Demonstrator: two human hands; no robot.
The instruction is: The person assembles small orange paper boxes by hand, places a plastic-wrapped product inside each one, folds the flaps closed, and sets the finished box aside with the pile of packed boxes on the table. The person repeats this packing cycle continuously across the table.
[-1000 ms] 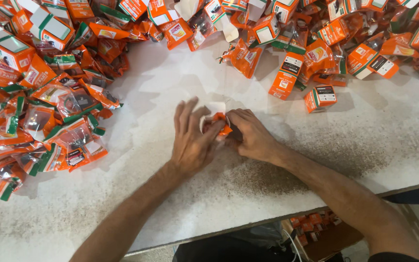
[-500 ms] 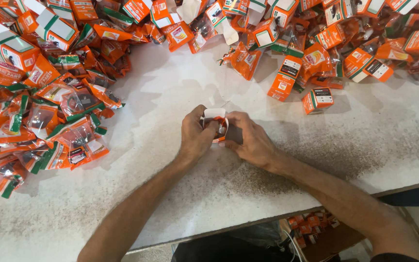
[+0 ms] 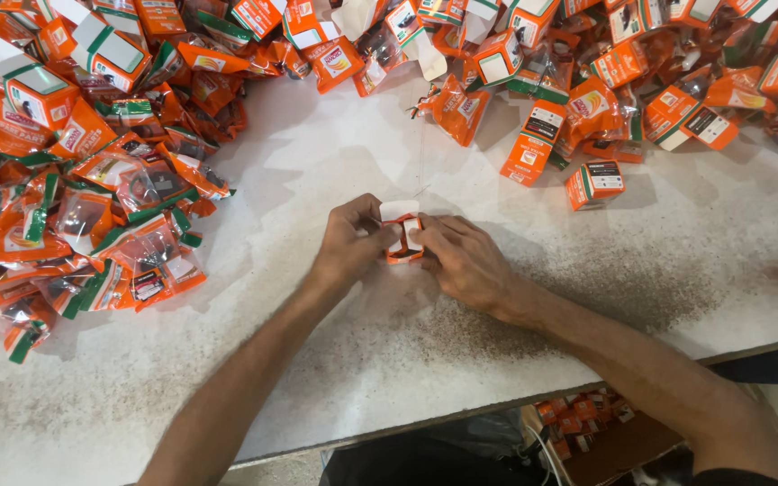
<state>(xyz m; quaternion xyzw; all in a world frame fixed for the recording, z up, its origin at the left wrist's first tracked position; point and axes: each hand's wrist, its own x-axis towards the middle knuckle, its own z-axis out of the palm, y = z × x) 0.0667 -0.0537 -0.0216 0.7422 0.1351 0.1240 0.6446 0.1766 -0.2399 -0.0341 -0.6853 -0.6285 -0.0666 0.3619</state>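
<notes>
At the middle of the white speckled table (image 3: 335,378), both hands meet around a small orange and white carton (image 3: 402,236). The left hand (image 3: 348,245) comes in from the near left and grips the carton's left side, its fingers curled together and pressed on the box, the thumb on the near face. The right hand (image 3: 463,261) comes in from the near right and holds the opposite side, fingers bent and closed against the carton's right edge. The carton stands just off the table surface or resting on it; the hands cover its base, so I cannot tell which. Its white top flap sticks up on the far side, apparently open. To the left lies a heap of clear plastic pouches with orange and green print (image 3: 92,207), well apart from the hands. Along the far edge runs a pile of orange cartons (image 3: 605,63) of the same kind, some upright, some tipped over. One single carton (image 3: 594,184) sits on its own to the far right of the hands. Below the table's near edge, a brown box holding more orange packs (image 3: 578,423) shows partly.
</notes>
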